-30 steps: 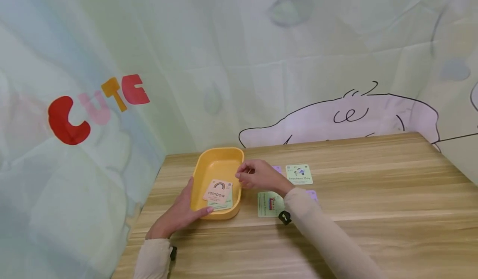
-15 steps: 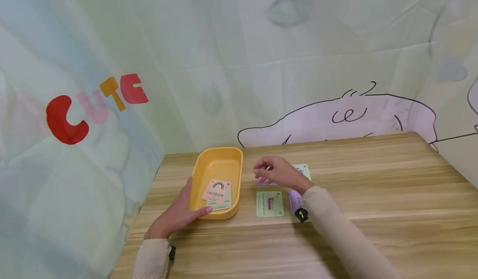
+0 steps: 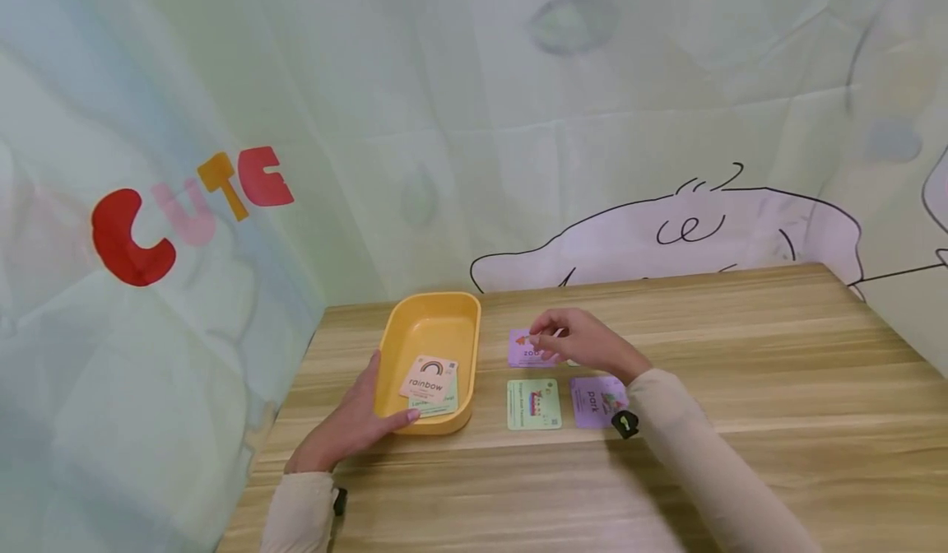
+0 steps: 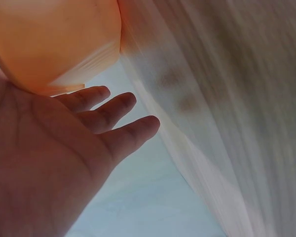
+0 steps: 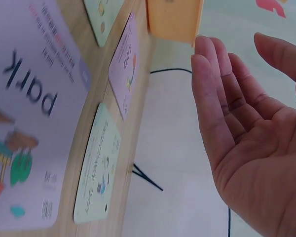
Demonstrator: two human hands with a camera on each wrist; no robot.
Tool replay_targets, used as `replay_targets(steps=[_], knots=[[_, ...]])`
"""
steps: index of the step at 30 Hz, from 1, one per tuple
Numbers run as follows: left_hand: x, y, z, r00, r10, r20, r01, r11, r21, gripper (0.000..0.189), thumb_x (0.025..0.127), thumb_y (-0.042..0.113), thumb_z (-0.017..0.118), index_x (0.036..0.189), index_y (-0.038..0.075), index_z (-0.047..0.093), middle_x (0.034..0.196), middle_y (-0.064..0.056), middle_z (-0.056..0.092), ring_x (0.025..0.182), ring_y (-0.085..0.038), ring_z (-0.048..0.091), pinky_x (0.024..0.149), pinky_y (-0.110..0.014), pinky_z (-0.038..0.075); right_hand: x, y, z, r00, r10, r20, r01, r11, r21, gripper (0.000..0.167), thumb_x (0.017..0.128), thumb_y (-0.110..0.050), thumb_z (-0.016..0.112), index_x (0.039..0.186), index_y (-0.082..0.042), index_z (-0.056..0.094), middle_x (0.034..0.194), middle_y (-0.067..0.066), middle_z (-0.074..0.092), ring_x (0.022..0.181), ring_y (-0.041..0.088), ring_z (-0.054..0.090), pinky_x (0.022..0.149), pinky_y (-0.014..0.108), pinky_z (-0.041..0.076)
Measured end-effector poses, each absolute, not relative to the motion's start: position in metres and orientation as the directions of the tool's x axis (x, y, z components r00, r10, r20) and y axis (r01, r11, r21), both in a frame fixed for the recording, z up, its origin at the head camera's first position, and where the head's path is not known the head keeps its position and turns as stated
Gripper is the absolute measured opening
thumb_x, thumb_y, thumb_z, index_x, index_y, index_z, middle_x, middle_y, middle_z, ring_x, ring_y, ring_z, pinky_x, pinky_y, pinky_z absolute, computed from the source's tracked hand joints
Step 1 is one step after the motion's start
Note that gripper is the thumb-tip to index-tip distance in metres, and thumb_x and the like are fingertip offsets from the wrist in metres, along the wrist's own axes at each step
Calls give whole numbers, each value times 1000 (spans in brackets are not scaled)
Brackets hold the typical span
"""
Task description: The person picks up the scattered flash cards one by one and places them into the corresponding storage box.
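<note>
My left hand (image 3: 351,417) holds the near left corner of a yellow tray (image 3: 392,322), thumb over its rim, other fingers stretched along the outer side. Inside the tray, a pink rainbow card (image 3: 432,378) partly covers a green card (image 3: 443,407). To the tray's right, my right hand (image 3: 585,341) hovers over the table, holding nothing, with fingers gently bent and thumb apart. It overlaps a purple zoo card (image 3: 522,359) and mostly hides the green Teachers' Day card (image 5: 98,168) in the head view. Nearer lie a green boat-picture card (image 3: 535,405) and a purple park card (image 3: 591,403).
The wood-grain table (image 3: 741,388) reaches far to the right. A pale printed curtain (image 3: 415,150) rises behind its back edge, and another with CUTE lettering (image 3: 259,176) hangs along the left.
My right hand has moved right, away from the tray's rim to above the cards, uncovering the zoo and park cards. The left hand and tray have stayed put.
</note>
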State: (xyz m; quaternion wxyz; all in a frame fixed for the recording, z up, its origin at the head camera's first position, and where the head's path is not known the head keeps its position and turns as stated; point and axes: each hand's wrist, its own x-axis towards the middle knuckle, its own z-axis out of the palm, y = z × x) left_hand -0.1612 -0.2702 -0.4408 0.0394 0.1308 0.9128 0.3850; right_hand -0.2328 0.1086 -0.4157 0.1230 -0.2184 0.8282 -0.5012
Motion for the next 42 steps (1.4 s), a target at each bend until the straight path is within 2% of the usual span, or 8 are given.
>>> replay_targets(steps=[5,11,19,27,30,42], knots=[[-161,-270,-441,-963,267,19,200,668,717,110,82,45,82,161,11,14,153,-15,38,131,-32,42,113,-58,31,-232,120,-419,-872,-489,-4,-225,408,-885,22,98,-18,66,115,-3,67,101,12,68,91,33,69,80,47,58],[-161,-271,-440,-960,277,27,211,660,721,107,82,45,82,160,12,16,149,-15,42,129,-32,43,112,-58,32,-230,134,-421,-872,-488,-39,-207,440,-874,29,97,-18,69,119,-1,65,103,12,68,93,33,67,81,42,57],[-162,-271,-440,-960,278,34,218,666,713,108,83,44,82,161,11,14,152,-16,40,130,-33,43,112,-59,32,-229,151,-427,-880,-473,-36,-250,526,-813,30,92,-13,74,119,-2,67,100,2,70,92,20,64,84,36,51],[-162,-271,-441,-965,264,10,194,684,703,111,83,45,82,161,10,11,154,-17,37,132,-34,41,113,-59,30,-223,164,-430,-877,-472,-91,-202,534,-821,37,88,-14,79,120,-1,66,103,4,70,100,21,66,93,42,53],[-162,-271,-441,-964,265,12,197,687,700,111,83,45,81,161,10,11,153,-18,38,131,-34,41,112,-59,31,-220,167,-430,-875,-472,-109,-190,542,-819,40,87,-14,80,121,2,65,103,6,69,101,22,67,94,43,53],[-162,-271,-440,-965,261,4,188,686,703,110,83,45,81,161,10,12,151,-17,39,128,-33,43,111,-58,32,-210,178,-438,-907,-395,-145,-135,599,-789,40,84,-13,83,118,-1,66,105,6,68,99,20,62,96,43,51]])
